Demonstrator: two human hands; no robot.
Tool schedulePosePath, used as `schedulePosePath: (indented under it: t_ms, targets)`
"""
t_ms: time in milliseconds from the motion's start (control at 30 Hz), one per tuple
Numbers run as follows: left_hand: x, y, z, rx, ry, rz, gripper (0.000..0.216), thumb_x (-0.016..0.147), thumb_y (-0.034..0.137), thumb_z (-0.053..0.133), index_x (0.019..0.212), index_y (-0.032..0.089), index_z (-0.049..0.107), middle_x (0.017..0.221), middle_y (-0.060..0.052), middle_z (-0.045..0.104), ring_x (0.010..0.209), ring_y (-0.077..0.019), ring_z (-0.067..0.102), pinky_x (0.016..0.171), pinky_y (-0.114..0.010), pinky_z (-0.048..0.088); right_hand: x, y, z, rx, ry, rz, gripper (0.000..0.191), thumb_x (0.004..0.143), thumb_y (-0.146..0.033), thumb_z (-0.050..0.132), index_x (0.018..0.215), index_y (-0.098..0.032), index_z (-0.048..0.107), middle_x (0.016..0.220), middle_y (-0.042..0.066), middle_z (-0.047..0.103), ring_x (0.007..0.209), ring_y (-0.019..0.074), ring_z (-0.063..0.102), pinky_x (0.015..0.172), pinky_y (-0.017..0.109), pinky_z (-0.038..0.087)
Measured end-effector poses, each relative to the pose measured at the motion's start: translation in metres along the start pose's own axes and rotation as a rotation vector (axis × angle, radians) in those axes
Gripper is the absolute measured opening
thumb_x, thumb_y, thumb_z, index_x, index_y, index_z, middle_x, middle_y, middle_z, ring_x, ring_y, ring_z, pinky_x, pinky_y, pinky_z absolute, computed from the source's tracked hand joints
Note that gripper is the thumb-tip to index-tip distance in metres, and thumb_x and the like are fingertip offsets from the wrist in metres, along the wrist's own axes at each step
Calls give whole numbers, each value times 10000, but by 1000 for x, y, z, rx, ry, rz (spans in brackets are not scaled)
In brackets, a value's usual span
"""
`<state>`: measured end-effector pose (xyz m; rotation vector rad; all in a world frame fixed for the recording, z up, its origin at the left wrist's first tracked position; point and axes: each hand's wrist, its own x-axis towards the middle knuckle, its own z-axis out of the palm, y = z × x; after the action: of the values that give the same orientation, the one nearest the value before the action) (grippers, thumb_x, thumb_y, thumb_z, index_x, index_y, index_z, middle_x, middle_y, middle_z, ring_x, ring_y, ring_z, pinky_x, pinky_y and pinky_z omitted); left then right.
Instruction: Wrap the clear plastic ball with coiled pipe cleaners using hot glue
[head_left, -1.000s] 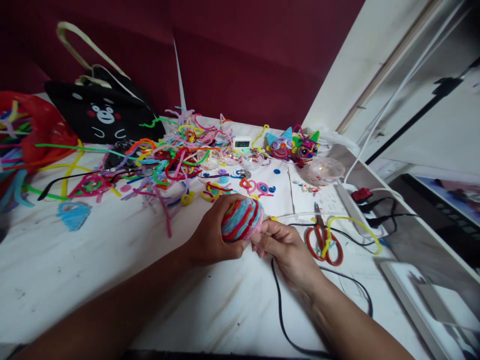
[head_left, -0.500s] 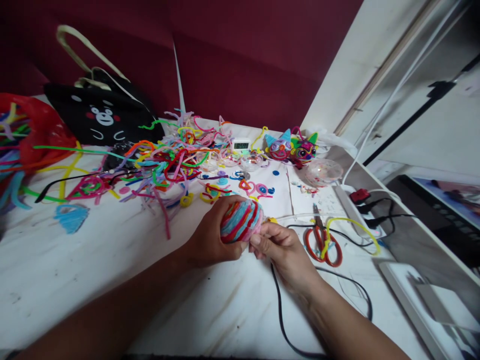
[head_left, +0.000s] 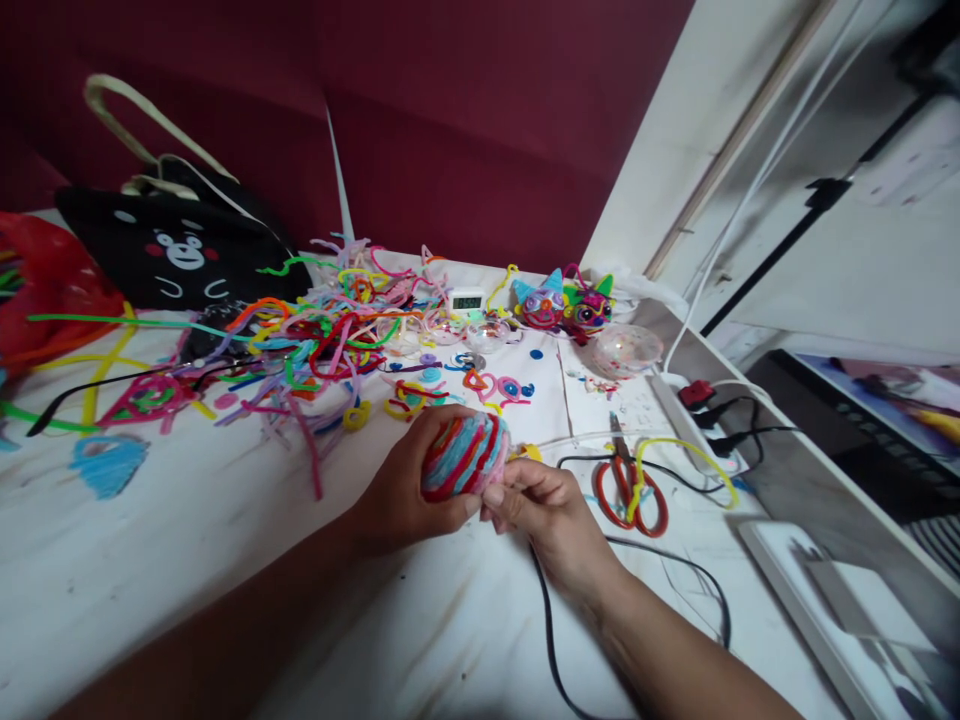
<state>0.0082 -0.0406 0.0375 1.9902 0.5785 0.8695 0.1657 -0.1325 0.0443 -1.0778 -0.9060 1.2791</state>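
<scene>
A ball wrapped in red, light blue and pink pipe cleaners [head_left: 466, 455] is held just above the white table. My left hand [head_left: 401, 490] curls around its left side, thumb below and fingers behind. At the ball's right edge, my right hand [head_left: 544, 505] pinches pink fuzzy material with thumb and fingertips; exactly where that strand ends is hidden. A small yellow piece [head_left: 529, 452] shows just behind the right fingers. To the right lie orange-handled scissors [head_left: 630, 495], with a yellow pipe cleaner [head_left: 686, 445] looped over the handles.
A tangled heap of pipe cleaners [head_left: 322, 340] spreads across the back left, before a black bag [head_left: 176, 255]. Two decorated balls with pointed ears [head_left: 562, 305], a clear plastic half-shell [head_left: 626, 350] and a small digital clock [head_left: 466, 300] stand behind. A power strip [head_left: 701, 425] and black cable [head_left: 551, 620] lie right.
The view has shifted a little, so most things appear farther left and slightly lower. Both hands keep nearly the same hold on the ball.
</scene>
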Motion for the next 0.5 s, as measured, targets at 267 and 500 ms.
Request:
schedulePosePath:
  t_ms: [267,500]
  targets:
    - [-1,-4,2,-9,61,23,618,670,254,662,1250,225,450,1174,-79,589,1007,-256,625,849,-355,513,2,3,0,42,-67,-60,211,749,-362,800,674,-173,742,578,-10,657,486,66,504,492,187,424]
    - [-2,-7,1,-21,34,45,675,665,226,674,1294,272,433,1230,-67,585,1061,-266,628,918,-379,500,2,1,0,59,-103,-67,187,765,-355,795,698,-182,772,604,0,681,497,56,523,497,164,437]
